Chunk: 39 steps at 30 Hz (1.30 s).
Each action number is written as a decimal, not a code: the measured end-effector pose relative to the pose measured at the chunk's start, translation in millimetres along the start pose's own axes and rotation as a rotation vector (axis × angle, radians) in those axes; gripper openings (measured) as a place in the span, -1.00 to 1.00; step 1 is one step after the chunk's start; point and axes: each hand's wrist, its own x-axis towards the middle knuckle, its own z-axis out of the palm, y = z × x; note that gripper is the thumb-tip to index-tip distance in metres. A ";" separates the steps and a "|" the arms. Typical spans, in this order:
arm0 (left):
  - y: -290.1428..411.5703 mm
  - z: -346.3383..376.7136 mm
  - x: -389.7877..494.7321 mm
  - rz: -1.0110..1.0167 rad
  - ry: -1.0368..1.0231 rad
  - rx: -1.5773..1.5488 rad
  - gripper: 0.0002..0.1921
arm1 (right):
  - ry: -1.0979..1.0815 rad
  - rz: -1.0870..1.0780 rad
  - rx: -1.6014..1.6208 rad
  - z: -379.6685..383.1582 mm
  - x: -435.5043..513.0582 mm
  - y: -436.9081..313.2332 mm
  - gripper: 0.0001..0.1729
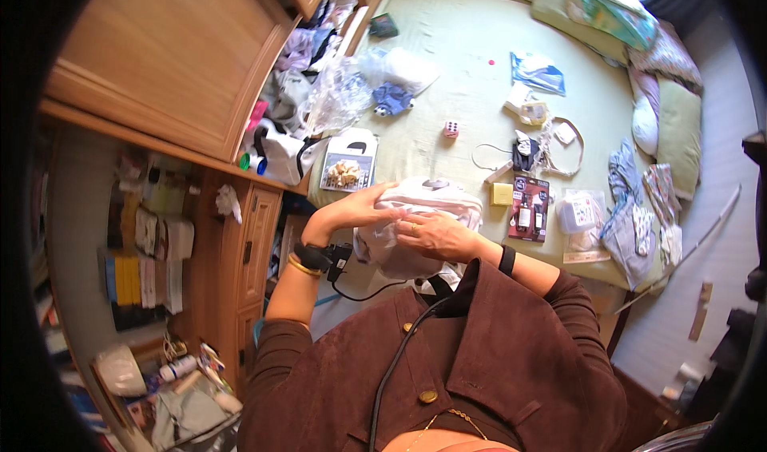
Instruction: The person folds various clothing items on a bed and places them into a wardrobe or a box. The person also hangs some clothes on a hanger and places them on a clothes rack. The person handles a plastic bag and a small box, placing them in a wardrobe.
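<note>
Both of my hands rest on a white fabric bag (413, 260) at the near edge of the bed. My left hand (359, 207) lies along its upper left side, the fingers reaching towards the top. Across the front lies my right hand (437, 233), its fingertips meeting those of the left. Whether the fingers grip the fabric cannot be told. Just beyond the bag's left corner is a white-framed card (349, 161) with a cream scrunchie on it. A small yellow box (501, 194) and a dark blister pack with two bottles (528, 209) lie to the right.
A pink die (451, 129) sits on the green bedsheet (443, 51). Clear plastic bags (341, 95) and clothes crowd the left, beside a wooden cabinet (174, 62). Folded clothes (629, 236), a clear container (580, 211) and pillows (677, 134) are at right. A black cable (365, 299) hangs nearby.
</note>
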 end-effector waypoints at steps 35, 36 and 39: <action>-61.2 255.6 -318.0 0.266 1.426 -1.052 -0.62 | -0.673 0.593 1.255 146.4 152.3 -212.7 -0.55; -61.1 262.5 -322.1 0.246 1.466 -1.080 -0.61 | -0.636 0.510 1.301 152.3 153.7 -222.0 -0.56; -62.7 282.9 -338.1 0.177 1.566 -1.126 -0.60 | -0.702 0.384 1.327 166.9 162.9 -242.5 -0.60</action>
